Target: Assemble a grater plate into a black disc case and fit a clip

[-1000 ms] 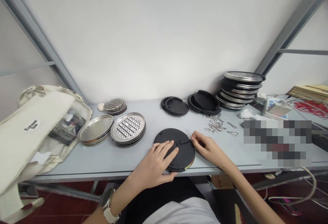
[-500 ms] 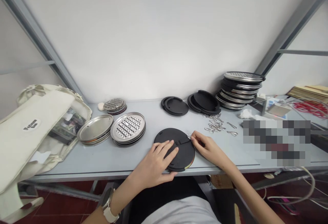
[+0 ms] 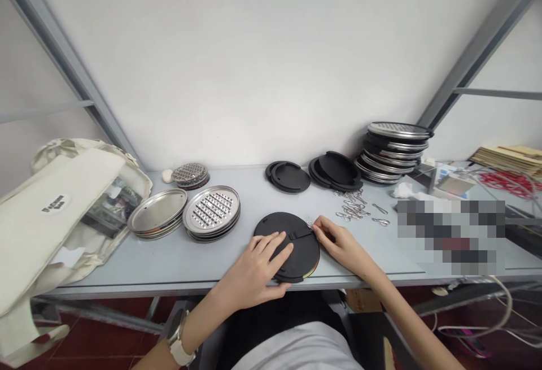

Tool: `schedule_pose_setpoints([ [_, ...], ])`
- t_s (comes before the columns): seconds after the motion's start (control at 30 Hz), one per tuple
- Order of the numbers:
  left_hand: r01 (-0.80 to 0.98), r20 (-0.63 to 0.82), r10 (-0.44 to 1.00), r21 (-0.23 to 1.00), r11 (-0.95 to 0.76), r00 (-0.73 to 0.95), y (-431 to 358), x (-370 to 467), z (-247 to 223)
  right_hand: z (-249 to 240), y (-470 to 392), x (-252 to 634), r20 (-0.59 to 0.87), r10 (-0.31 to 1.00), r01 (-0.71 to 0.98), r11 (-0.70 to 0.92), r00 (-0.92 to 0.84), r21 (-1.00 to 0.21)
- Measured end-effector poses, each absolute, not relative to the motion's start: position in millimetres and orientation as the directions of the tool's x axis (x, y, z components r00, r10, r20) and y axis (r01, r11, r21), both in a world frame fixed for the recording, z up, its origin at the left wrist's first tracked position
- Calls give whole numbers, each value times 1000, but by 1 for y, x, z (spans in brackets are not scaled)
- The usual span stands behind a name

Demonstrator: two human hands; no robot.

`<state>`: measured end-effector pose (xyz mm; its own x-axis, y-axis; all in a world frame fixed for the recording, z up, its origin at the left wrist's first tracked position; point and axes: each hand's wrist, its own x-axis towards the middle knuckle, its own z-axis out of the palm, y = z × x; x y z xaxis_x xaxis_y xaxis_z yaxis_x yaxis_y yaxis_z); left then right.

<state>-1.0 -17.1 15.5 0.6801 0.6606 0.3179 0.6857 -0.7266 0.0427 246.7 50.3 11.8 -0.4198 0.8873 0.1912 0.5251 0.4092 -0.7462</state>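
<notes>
A round black plastic disc [image 3: 282, 226] lies near the table's front edge, with a slotted raised bar on top and a red-yellow layer showing at its lower right rim. My left hand [image 3: 260, 262] rests spread on it, fingers on the surface and thumb along the near edge. At the disc's right rim, my right hand [image 3: 334, 243] pinches a small wire clip [image 3: 310, 225], mostly covered by the fingertips. Similar wire clips [image 3: 353, 206] lie in a loose pile behind that hand.
Stacked metal grater discs [image 3: 214, 206] and plain metal discs [image 3: 158, 212] stand on the left, beside a cream bag [image 3: 80, 189]. Black round covers [image 3: 292, 177] lie at the back. A tall stack of black-rimmed discs [image 3: 393, 152] rises at the right. One area there is pixelated.
The view has shifted slightly. My right hand stays at the disc's rim, and a bit more of the wire clip shows beside its fingertips. My left hand holds its place.
</notes>
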Motion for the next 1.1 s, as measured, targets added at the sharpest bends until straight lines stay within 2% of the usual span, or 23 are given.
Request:
schedule_pose_setpoints([
  [0.6,683,322,655,35,-730,684,-17,-1,15,16,47,247,195,869,507,433,-456,-746],
  [1.1,684,318,659,43,-728,682,-17,-1,15,14,49,247,234,884,507,430,-405,-747],
])
